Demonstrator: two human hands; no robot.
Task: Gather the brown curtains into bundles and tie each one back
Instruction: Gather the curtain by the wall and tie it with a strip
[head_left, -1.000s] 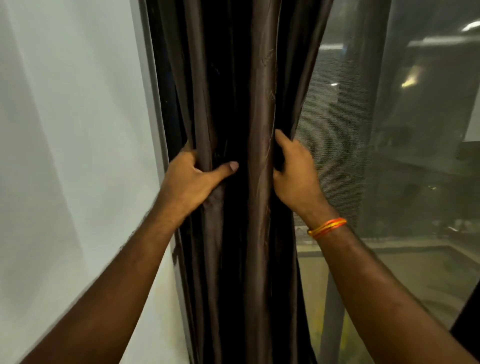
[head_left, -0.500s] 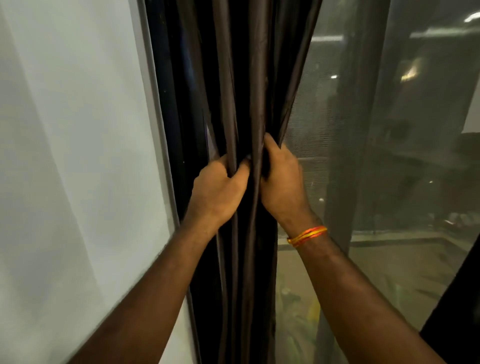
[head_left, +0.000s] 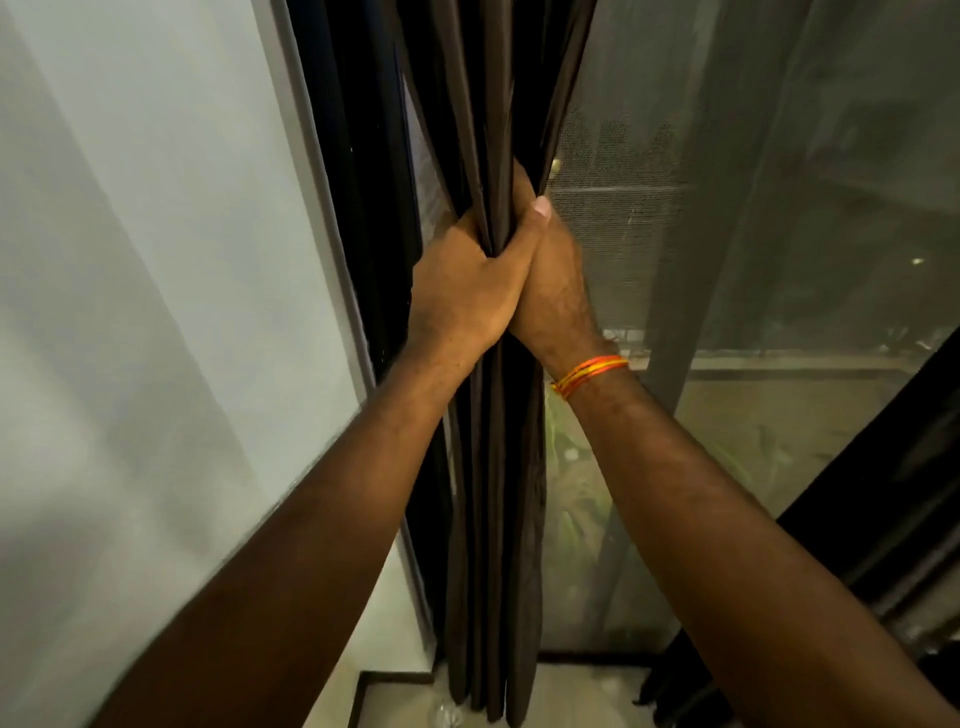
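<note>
Brown satin-like curtain (head_left: 493, 467) hangs between the white wall (head_left: 156, 260) and the mesh window screen (head_left: 675, 234), its folds cinched into one bundle by the left hand (head_left: 462, 296) and right hand (head_left: 550, 280), clamped together around it, apparently ready for tying; no tie-back is visible.

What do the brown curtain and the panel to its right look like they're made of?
Brown curtain: seems a thin, smooth woven fabric with a slight satin sheen; soft highlights run along its narrow folds, bunched in the left hand and right hand. Panel: looks like fine mesh screen, a tiny see-through grid; metal or fibre unclear.
</note>
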